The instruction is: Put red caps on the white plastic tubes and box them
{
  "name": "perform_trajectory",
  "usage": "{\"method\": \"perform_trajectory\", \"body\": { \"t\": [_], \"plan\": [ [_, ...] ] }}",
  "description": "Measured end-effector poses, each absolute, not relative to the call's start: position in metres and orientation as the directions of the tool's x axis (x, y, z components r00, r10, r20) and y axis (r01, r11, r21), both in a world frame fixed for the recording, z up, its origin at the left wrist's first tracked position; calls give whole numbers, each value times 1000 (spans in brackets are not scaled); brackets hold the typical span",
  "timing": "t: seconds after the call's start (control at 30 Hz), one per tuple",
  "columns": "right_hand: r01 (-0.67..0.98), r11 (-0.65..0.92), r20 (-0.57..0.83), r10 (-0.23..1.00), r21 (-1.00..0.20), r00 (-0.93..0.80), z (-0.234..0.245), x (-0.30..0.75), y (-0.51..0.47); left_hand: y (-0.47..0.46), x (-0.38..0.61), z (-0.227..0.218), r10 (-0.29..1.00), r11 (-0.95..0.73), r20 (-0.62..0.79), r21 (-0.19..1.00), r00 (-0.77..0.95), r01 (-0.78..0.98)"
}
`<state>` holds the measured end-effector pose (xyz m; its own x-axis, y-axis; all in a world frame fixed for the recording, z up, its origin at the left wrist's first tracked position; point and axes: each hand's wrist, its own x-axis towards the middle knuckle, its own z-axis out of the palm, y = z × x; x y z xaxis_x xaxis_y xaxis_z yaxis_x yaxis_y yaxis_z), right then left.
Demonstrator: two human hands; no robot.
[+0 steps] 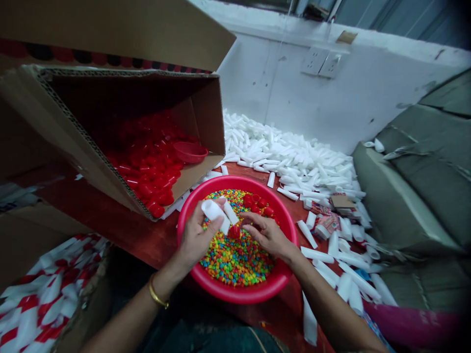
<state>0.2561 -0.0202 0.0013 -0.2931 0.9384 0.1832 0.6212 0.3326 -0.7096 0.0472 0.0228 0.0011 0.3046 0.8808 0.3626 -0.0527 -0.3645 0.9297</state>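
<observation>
My left hand (196,236) is closed around two white plastic tubes (217,214), held over a red basin (283,277) full of small multicoloured candies (235,260). My right hand (265,234) is beside it, fingers pinched on a red cap (234,232) at the mouth of a tube. Several loose red caps (257,203) lie on the candies at the basin's far side.
A tipped cardboard box (73,132) at left holds many red caps (150,171) and a small red bowl (190,151). A heap of white tubes (290,159) lies along the wall and down the right side. Red-and-white tubes (44,299) fill a box at lower left.
</observation>
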Motion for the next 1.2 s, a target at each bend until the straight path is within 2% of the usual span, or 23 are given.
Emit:
{"method": "perform_trajectory", "body": {
  "t": [0.07,0.17,0.27,0.33,0.4,0.6,0.67,0.73,0.8,0.9,0.97,1.03,1.1,1.2],
  "plan": [
    [776,199,74,978,-599,-193,0,257,-18,30,42,2,891,-387,353,919,286,71],
    [915,45,-82,993,-400,-85,2,256,-15,37,37,3,866,-470,354,818,354,331],
    [962,2,-169,984,-274,-50,6,247,-10,41,37,0,838,-514,358,771,412,376],
    [977,23,-211,975,-214,-69,8,240,-3,43,38,-3,834,-511,333,767,441,387],
    [975,70,-252,960,-213,-124,7,234,4,44,39,-5,833,-503,295,756,469,418],
    [910,184,-298,905,-371,-304,2,232,4,44,37,-2,832,-505,275,733,481,455],
    [905,185,-281,910,-383,-304,4,236,1,44,37,-1,826,-510,265,728,498,458],
    [940,200,-236,934,-277,-268,7,243,-1,44,37,-2,817,-515,250,722,519,463],
    [963,250,-208,941,-103,-266,11,249,0,45,37,-2,810,-520,241,718,535,463],
    [942,334,-262,912,30,-315,12,254,2,45,38,-5,808,-521,235,711,540,471],
    [924,381,-300,881,-10,-366,9,253,2,45,39,-7,806,-524,230,705,545,477],
    [892,428,-291,843,-147,-452,4,251,1,44,39,-7,796,-535,227,697,561,477],
    [835,405,-240,827,-372,-508,0,251,1,43,39,-6,787,-544,219,687,576,482],
    [649,172,-189,874,-741,-448,-4,255,1,42,39,-3,791,-536,206,687,575,491]
  ]
}}
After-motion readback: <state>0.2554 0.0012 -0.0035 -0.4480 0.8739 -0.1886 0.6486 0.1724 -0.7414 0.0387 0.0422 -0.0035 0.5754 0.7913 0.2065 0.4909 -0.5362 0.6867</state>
